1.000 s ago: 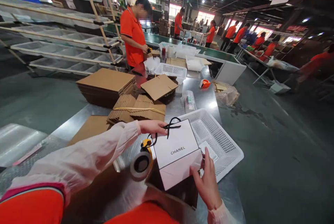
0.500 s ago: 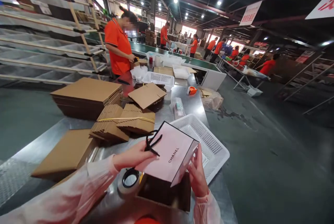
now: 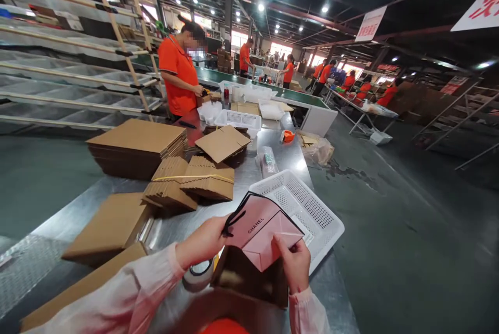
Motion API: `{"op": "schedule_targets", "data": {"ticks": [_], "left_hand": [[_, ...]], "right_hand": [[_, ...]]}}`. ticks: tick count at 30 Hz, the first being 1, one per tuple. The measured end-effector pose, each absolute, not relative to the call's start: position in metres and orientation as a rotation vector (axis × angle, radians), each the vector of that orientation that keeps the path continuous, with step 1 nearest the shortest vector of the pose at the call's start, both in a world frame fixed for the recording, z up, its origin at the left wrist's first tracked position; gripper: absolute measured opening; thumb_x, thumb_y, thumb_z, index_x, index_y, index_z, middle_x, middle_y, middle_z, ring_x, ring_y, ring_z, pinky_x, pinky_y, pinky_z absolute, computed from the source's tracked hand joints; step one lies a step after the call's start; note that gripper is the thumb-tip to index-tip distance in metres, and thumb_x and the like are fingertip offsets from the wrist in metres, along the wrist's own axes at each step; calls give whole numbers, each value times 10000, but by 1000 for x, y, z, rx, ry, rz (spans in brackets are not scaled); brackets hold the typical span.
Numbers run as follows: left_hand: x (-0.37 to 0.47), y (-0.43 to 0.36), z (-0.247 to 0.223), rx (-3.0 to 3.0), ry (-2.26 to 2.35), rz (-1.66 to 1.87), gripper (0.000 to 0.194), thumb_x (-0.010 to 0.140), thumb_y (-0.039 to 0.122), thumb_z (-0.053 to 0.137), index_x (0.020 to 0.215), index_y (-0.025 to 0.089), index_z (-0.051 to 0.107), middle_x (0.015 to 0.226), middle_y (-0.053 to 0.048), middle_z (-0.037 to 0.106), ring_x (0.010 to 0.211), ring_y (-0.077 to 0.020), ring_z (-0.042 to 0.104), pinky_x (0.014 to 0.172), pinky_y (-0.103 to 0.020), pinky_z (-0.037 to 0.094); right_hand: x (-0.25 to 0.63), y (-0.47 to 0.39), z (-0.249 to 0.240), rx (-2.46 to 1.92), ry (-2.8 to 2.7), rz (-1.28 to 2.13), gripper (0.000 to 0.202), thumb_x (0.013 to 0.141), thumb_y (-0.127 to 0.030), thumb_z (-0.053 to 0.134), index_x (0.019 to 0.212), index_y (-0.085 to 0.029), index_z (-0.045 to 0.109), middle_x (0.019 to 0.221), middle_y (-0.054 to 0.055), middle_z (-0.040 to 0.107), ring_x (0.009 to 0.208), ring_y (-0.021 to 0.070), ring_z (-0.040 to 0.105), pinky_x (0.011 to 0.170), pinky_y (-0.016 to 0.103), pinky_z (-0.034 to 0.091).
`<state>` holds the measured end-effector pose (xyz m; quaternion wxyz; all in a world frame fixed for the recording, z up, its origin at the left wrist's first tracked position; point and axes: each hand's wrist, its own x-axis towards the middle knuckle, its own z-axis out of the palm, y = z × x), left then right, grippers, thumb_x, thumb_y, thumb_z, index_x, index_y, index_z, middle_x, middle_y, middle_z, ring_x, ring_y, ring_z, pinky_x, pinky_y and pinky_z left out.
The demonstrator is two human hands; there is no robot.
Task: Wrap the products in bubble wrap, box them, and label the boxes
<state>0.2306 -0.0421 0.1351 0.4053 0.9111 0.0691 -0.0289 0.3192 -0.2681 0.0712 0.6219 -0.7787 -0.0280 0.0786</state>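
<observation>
Both hands hold a pink paper bag (image 3: 260,230) above the near edge of the tabletop (image 3: 280,155). Left hand (image 3: 203,240) pinches its top edge by the black handles (image 3: 233,218); right hand (image 3: 295,265) grips its lower right corner, fingers (image 3: 281,246) pressed on the folded base. The bag is tilted, its top toward the left. Below it lies an open dark box (image 3: 249,279), and a tape roll (image 3: 198,274) sits just left of that. A white basket (image 3: 302,209) lies just right of the bag. Farther off, on the left, are cardboard stacks (image 3: 136,144) and a tied bundle (image 3: 191,181). At the far end a person in orange (image 3: 177,77) stands working.
</observation>
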Motion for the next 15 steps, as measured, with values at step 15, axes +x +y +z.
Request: {"op": "schedule_targets", "data": {"ticks": [15], "left_hand": [[272,-65,161,2652,-238,-696,376,728,-13,569,997,189,737,734,-64,688,716,-238,627,697,-319,466]], "right_hand": [[256,-294,61,-2804,-532,547,394,952,-387,427,1157,-112,622,903,185,752,809,323,732,659,361,519]]}}
